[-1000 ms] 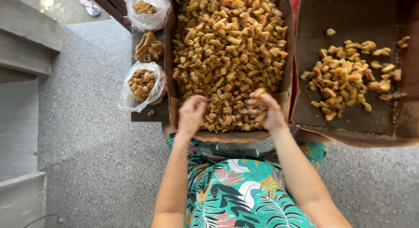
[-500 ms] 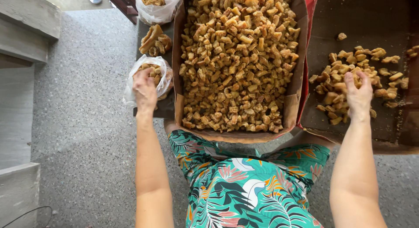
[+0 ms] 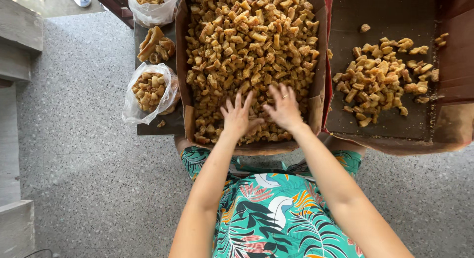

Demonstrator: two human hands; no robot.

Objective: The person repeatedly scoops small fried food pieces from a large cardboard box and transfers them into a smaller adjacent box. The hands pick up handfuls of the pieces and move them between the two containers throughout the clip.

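Fried snack pieces (image 3: 247,45) fill the big cardboard box (image 3: 180,65), whose far end is cut off by the top edge of the view; how deep the heap goes cannot be told, and the pieces under the palms are hidden. They are golden-brown, knobbly, short chunks, crowded edge to edge. The left hand (image 3: 237,119) and right hand (image 3: 283,109) lie side by side on the heap at its 6 o'clock end, fingers (image 3: 238,101) spread flat and loose, gripping nothing, with pieces fanning out from the fingertips toward 12 o'clock. A ring sits on one right finger. At 3 o'clock a second box (image 3: 385,124) holds a small scattered pile (image 3: 380,80). At 9 o'clock a clear plastic bag (image 3: 150,90) holds more pieces; another bag (image 3: 153,3) at 11 o'clock is partly cut off.
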